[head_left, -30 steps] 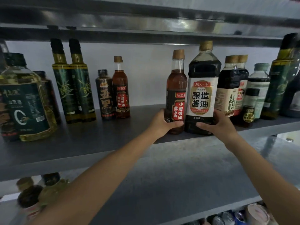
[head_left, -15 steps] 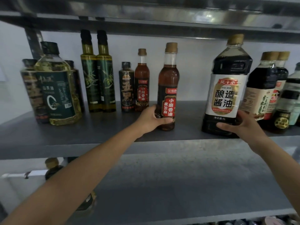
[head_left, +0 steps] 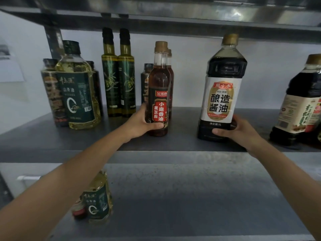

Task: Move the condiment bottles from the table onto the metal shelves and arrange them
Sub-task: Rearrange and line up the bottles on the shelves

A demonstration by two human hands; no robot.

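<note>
shelf [head_left: 182, 145] matt grey metal, faintly speckled; upper shelf [head_left: 173, 13] underside shinier, brushed. sesame oil bottle [head_left: 159, 87] and soy bottle [head_left: 224, 70] clear glossy plastic or glass, can't tell, glossy paper-like labels, dull gold caps

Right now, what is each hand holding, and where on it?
The left hand grips the sesame oil bottle around its lower body. The right hand grips the big soy sauce bottle near its base. Both bottles stand on the shelf.

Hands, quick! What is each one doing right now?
Left hand: closed around the sesame oil bottle.
Right hand: closed around the soy sauce bottle.
</note>
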